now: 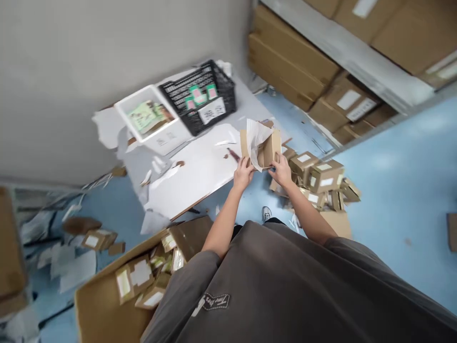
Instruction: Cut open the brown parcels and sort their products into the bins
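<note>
A small open cardboard box is held at the right end of the white-topped table, with a sheet of white paper sticking up out of its left part. My left hand grips the box at its lower left corner. At the lower right corner my right hand has its fingers closed on the box wall. The bottom of the box's inside is mostly hidden by the paper. A dark red pen-like item lies on the table just left of the box.
On the table stand a white bin and a black basket. Small boxes are piled on the floor at right. A large carton with small boxes stands at lower left. Shelving with cartons rises upper right.
</note>
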`<action>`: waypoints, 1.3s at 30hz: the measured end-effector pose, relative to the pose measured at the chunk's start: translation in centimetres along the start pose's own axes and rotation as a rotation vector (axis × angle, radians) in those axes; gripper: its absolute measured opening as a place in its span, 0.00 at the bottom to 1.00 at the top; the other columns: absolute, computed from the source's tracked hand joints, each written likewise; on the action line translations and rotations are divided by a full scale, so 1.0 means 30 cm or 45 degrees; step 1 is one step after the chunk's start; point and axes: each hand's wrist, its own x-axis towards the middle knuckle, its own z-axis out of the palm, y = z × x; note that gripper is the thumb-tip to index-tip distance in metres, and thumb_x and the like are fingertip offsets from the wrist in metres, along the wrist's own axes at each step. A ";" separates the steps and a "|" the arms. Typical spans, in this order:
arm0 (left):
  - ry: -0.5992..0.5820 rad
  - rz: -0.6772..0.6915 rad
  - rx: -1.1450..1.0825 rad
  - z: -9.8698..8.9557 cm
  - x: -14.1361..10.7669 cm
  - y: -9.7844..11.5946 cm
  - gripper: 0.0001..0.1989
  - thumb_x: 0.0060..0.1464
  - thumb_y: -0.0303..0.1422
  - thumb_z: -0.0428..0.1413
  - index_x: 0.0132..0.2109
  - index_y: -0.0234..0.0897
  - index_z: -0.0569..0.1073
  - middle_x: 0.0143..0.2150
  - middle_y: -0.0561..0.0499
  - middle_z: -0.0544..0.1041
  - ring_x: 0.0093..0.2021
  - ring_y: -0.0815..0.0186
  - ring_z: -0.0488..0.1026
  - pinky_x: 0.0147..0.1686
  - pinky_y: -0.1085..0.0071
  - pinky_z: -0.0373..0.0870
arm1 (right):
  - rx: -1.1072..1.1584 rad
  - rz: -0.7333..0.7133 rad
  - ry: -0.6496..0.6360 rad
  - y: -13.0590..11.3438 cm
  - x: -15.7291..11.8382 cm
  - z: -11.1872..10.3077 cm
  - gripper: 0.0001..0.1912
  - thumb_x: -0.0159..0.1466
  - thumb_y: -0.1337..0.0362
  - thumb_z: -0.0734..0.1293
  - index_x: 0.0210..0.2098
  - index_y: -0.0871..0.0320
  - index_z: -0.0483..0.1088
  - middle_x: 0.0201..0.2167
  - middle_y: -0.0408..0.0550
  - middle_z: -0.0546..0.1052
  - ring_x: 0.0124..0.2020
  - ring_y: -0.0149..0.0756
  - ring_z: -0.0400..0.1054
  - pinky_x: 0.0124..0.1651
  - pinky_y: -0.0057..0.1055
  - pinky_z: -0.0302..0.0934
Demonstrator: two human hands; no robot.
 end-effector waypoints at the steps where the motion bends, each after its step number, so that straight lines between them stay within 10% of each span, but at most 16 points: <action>1: -0.031 0.065 -0.014 0.064 0.064 0.093 0.11 0.67 0.28 0.62 0.52 0.46 0.85 0.79 0.47 0.66 0.81 0.49 0.59 0.73 0.50 0.73 | -0.030 0.059 0.040 0.102 -0.034 -0.068 0.08 0.64 0.65 0.74 0.44 0.54 0.81 0.79 0.57 0.62 0.76 0.62 0.58 0.72 0.61 0.64; 9: -0.348 0.602 -0.199 0.609 0.350 0.852 0.10 0.66 0.27 0.64 0.50 0.45 0.85 0.79 0.47 0.67 0.81 0.49 0.59 0.75 0.49 0.70 | -0.241 0.638 0.310 0.776 -0.487 -0.512 0.10 0.65 0.63 0.73 0.46 0.55 0.81 0.79 0.58 0.62 0.76 0.63 0.58 0.72 0.61 0.64; 15: -0.486 0.832 -0.281 0.766 0.383 1.049 0.17 0.62 0.27 0.69 0.57 0.42 0.84 0.80 0.42 0.65 0.82 0.47 0.59 0.78 0.45 0.64 | -0.284 0.918 0.331 0.958 -0.678 -0.622 0.25 0.60 0.63 0.75 0.58 0.53 0.79 0.78 0.60 0.62 0.78 0.66 0.54 0.74 0.66 0.59; 20: -0.406 0.785 -0.229 0.724 0.372 0.978 0.21 0.64 0.30 0.67 0.63 0.41 0.81 0.78 0.40 0.69 0.82 0.49 0.59 0.79 0.46 0.62 | -0.225 0.836 0.433 0.989 -0.601 -0.625 0.30 0.61 0.60 0.73 0.63 0.56 0.75 0.74 0.65 0.66 0.78 0.67 0.54 0.76 0.68 0.57; 27: -0.185 0.268 -0.077 0.487 0.320 0.674 0.26 0.67 0.33 0.64 0.70 0.42 0.76 0.79 0.40 0.68 0.81 0.47 0.59 0.78 0.45 0.63 | -0.103 0.315 0.256 0.847 -0.137 -0.561 0.32 0.68 0.56 0.69 0.70 0.56 0.70 0.76 0.67 0.63 0.79 0.68 0.52 0.76 0.72 0.53; 33: 0.167 -0.339 0.032 0.108 0.007 0.253 0.31 0.65 0.34 0.65 0.73 0.41 0.72 0.79 0.38 0.66 0.79 0.45 0.62 0.77 0.48 0.63 | -0.038 -0.237 0.045 0.411 0.238 -0.308 0.36 0.69 0.55 0.68 0.74 0.57 0.66 0.76 0.67 0.61 0.77 0.66 0.55 0.76 0.70 0.55; 39: 0.556 -0.905 0.101 -0.215 -0.619 -0.030 0.33 0.67 0.33 0.63 0.76 0.39 0.70 0.78 0.38 0.68 0.77 0.47 0.64 0.78 0.52 0.62 | 0.128 -0.861 -0.156 -0.263 0.277 0.042 0.37 0.70 0.53 0.68 0.76 0.56 0.64 0.75 0.67 0.62 0.76 0.65 0.58 0.74 0.68 0.58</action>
